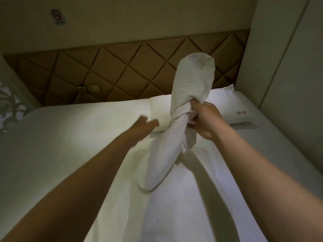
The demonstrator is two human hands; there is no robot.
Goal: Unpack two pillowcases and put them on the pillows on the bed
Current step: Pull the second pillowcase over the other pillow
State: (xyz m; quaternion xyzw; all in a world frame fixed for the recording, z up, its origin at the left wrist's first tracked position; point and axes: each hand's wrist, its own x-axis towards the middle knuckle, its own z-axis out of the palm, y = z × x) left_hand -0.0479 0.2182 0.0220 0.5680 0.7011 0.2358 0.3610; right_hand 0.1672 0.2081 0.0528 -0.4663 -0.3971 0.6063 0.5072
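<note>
Head view, looking down the bed [73, 137] toward its quilted headboard [104, 72]. The right hand [203, 119] is closed in a fist around the gathered middle of a white bundle [176, 130], apparently a pillow being worked into a pillowcase; its upper end stands above the fist against the headboard, its lower end drags on the sheet near the bed's centre. The left hand [146, 124], motion-blurred, is open with fingers spread and holds nothing, reaching toward the bundle's left side. A second pillow [232, 107] lies flat at the head of the bed toward the right corner, seemingly already cased, so the task appears about half done; whether the held one is fully covered cannot be told. Open sheet extends to the bed's left edge, giving ample room; a wall panel [279, 67] closes in tightly along the right edge.
</note>
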